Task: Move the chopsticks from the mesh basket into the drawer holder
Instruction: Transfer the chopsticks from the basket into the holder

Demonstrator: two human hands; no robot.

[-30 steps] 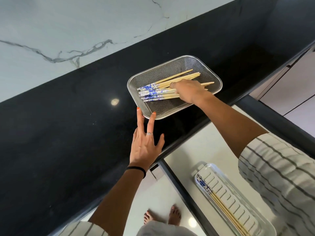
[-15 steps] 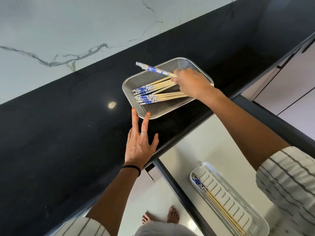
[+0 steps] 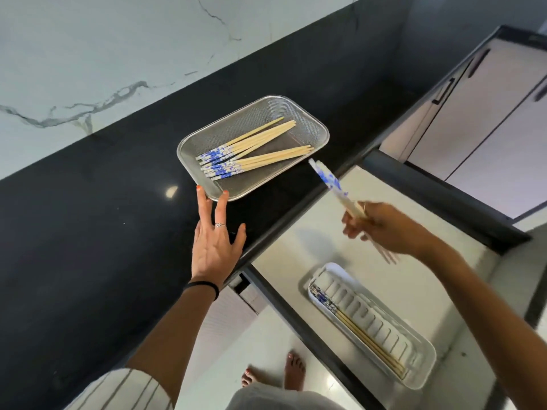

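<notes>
A silver mesh basket sits on the black counter and holds several bamboo chopsticks with blue-and-white ends. My right hand is over the open drawer, shut on a pair of chopsticks, blurred, blue ends pointing up toward the basket. My left hand lies flat on the counter, fingers apart, fingertips touching the basket's near rim. A white ridged drawer holder lies in the drawer with a few chopsticks along its left side.
The black counter runs under a white marble wall. The open drawer's dark front rail and side rail border its pale floor. Cabinet doors with dark handles are at right. Bare feet show below.
My right hand lifted a pair of chopsticks out of the basket and carried it right and down, over the open drawer. My left hand stayed at the basket's rim.
</notes>
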